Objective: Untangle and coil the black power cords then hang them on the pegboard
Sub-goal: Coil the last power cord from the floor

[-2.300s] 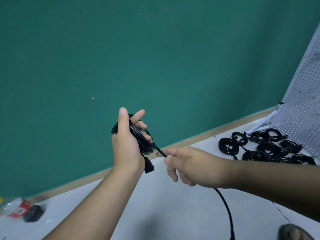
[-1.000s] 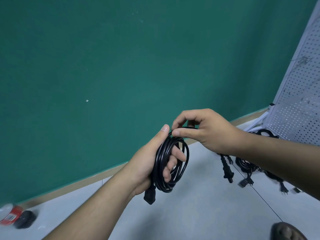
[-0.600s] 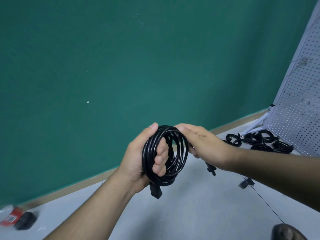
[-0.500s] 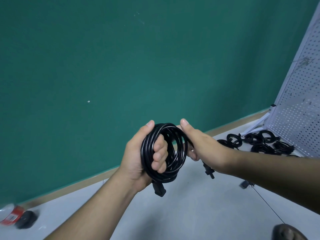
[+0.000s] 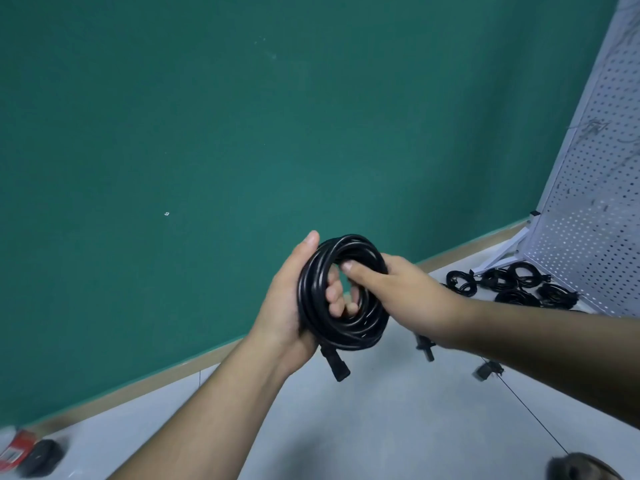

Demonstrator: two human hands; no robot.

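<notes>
A black power cord [image 5: 346, 327] is wound into a round coil in front of me. My left hand [image 5: 287, 303] grips the coil's left side, fingers curled through the ring and thumb up along its outer edge. My right hand [image 5: 401, 296] grips the coil's right side, its thumb laid over the loops into the ring. One black connector [image 5: 337, 367] hangs below the coil; a plug [image 5: 425, 348] dangles under my right wrist. The white pegboard [image 5: 595, 202] leans at the far right.
Several coiled black cords [image 5: 512, 285] lie on the pale floor at the pegboard's foot. A loose plug [image 5: 486, 370] lies further right. A green wall fills the background. A red-labelled bottle and a dark object [image 5: 38, 457] lie at the lower left. A foot [image 5: 581, 469] shows at the bottom right.
The trailing cord has been wound onto the coil in my left hand. My right hand moved from pinching the top loop to gripping the coil's right side, thumb inside the ring.
</notes>
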